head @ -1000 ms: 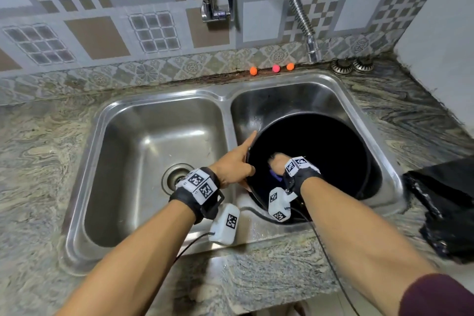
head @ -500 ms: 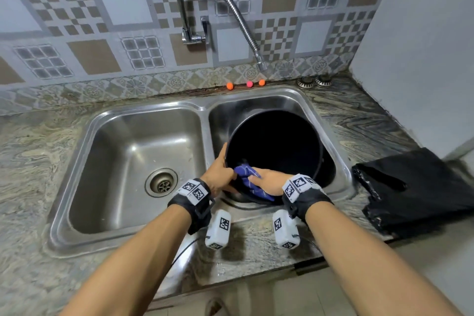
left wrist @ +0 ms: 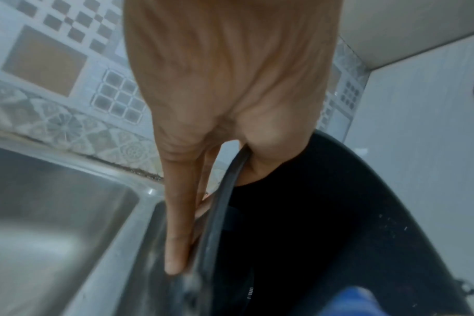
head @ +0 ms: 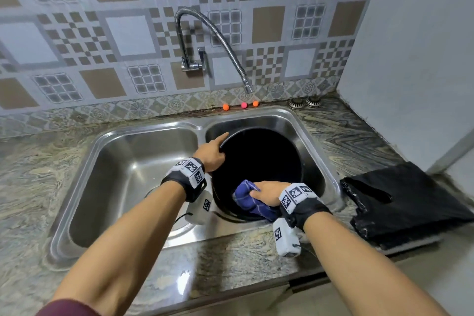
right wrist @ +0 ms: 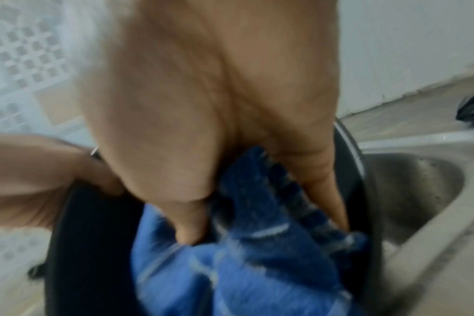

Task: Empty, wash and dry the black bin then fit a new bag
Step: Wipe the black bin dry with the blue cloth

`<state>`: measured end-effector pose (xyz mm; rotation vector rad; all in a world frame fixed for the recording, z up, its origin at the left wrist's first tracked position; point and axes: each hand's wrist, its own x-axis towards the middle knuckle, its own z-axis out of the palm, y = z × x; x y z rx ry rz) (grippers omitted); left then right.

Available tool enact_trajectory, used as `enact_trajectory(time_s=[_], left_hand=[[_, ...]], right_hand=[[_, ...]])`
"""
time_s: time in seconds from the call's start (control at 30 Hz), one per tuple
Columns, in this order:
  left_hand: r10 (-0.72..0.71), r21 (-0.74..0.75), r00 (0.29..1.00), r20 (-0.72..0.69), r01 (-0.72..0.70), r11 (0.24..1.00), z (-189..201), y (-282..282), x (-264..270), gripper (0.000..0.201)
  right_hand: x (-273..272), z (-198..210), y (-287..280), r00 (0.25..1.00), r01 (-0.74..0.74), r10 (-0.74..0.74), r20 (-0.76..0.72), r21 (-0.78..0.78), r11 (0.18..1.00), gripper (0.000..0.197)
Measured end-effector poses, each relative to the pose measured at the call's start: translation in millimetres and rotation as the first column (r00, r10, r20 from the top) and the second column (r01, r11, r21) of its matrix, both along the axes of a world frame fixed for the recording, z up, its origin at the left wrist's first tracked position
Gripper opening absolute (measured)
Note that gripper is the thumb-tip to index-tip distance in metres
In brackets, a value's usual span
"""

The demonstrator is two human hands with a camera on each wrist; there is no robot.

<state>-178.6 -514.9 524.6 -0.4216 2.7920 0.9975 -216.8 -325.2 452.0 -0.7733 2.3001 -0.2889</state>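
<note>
The black bin (head: pixel 264 159) stands upright in the right basin of the steel sink (head: pixel 331 182). My left hand (head: pixel 211 152) pinches its left rim (left wrist: pixel 222 203), with the fingers (left wrist: pixel 176 235) stretched along the outside and the thumb inside. My right hand (head: pixel 266 192) grips a crumpled blue checked cloth (head: pixel 246 200) against the near inner wall of the bin, just under the rim. In the right wrist view the fingers (right wrist: pixel 192 231) dig into the cloth (right wrist: pixel 257 267). A corner of the cloth (left wrist: pixel 357 303) shows in the left wrist view. The bin's bottom is too dark to see.
A folded black bag (head: pixel 405 202) lies on the granite counter right of the sink. The flexible tap (head: pixel 220 33) hangs over the bin's far rim. The left basin (head: pixel 133 174) holds nothing. Three small balls (head: pixel 243 105) and two strainers (head: pixel 305 102) sit by the tiled wall.
My right hand has come up from deep inside the bin with the blue cloth and now works at the near rim. My left hand has slid farther along the left rim.
</note>
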Motion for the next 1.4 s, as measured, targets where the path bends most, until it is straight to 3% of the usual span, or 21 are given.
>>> enact_trajectory(time_s=[0.07, 0.13, 0.2, 0.3, 0.4, 0.5, 0.6, 0.7, 0.87, 1.07, 1.23, 1.4], left_hand=[[-0.030, 0.038, 0.999, 0.025, 0.029, 0.999, -11.5, -6.3, -5.2, 0.080], [0.007, 0.216, 1.000, 0.020, -0.011, 0.976, -28.1, -10.1, -2.0, 0.084], [0.082, 0.417, 0.997, -0.001, -0.074, 0.906, -42.0, -7.8, 7.3, 0.079], [0.140, 0.590, 0.990, 0.003, -0.115, 0.799, -56.4, -6.7, 16.4, 0.067], [0.165, 0.646, 0.984, 0.067, -0.169, 0.744, -70.8, -15.3, 18.7, 0.073], [0.169, 0.656, 0.974, 0.148, -0.225, 0.720, -77.3, -31.4, 19.9, 0.064], [0.174, 0.602, 0.960, 0.218, -0.273, 0.750, -75.9, -48.5, 15.1, 0.023], [0.161, 0.524, 0.974, 0.161, -0.222, 0.822, -74.7, -59.5, 8.9, 0.032], [0.106, 0.434, 0.986, 0.128, -0.152, 0.888, -72.9, -66.4, 3.1, 0.022], [0.146, 0.499, 0.975, 0.166, -0.211, 0.841, -74.8, -58.3, 18.6, 0.029], [0.255, 0.549, 0.952, 0.169, -0.306, 0.778, -78.5, -35.7, 32.5, 0.031], [0.389, 0.537, 0.913, 0.122, -0.391, 0.748, -87.5, -12.0, 46.6, 0.012]], right_hand=[[-16.6, 1.5, -3.6, 0.986, 0.150, -0.149, -0.070, 0.004, 0.989, 0.040], [-36.4, -0.6, -7.3, 0.934, 0.322, -0.320, -0.161, -0.009, 0.947, 0.038], [-54.5, -2.8, -14.1, 0.868, 0.457, -0.451, -0.205, -0.019, 0.889, 0.037], [-73.1, -8.0, -28.5, 0.799, 0.566, -0.553, -0.234, -0.013, 0.824, 0.037], [-84.6, -20.8, -41.0, 0.783, 0.595, -0.571, -0.247, 0.028, 0.803, 0.038], [-88.2, -42.0, -49.4, 0.816, 0.568, -0.540, -0.205, 0.111, 0.816, 0.037], [-82.3, -69.0, -54.0, 0.886, 0.460, -0.437, -0.156, 0.164, 0.873, 0.030], [-75.5, -87.7, -60.1, 0.935, 0.353, -0.337, -0.108, 0.197, 0.915, 0.020], [-56.6, -73.9, -79.7, 0.975, 0.223, -0.222, -0.019, 0.155, 0.963, 0.043], [-30.2, -58.3, -81.9, 0.983, 0.179, -0.179, 0.028, 0.019, 0.984, 0.028], [-12.8, -47.0, -65.5, 0.988, 0.127, -0.127, 0.084, 0.006, 0.992, 0.039], [7.8, -22.2, -39.7, 0.996, -0.018, 0.021, 0.084, -0.035, 0.999, 0.037]])
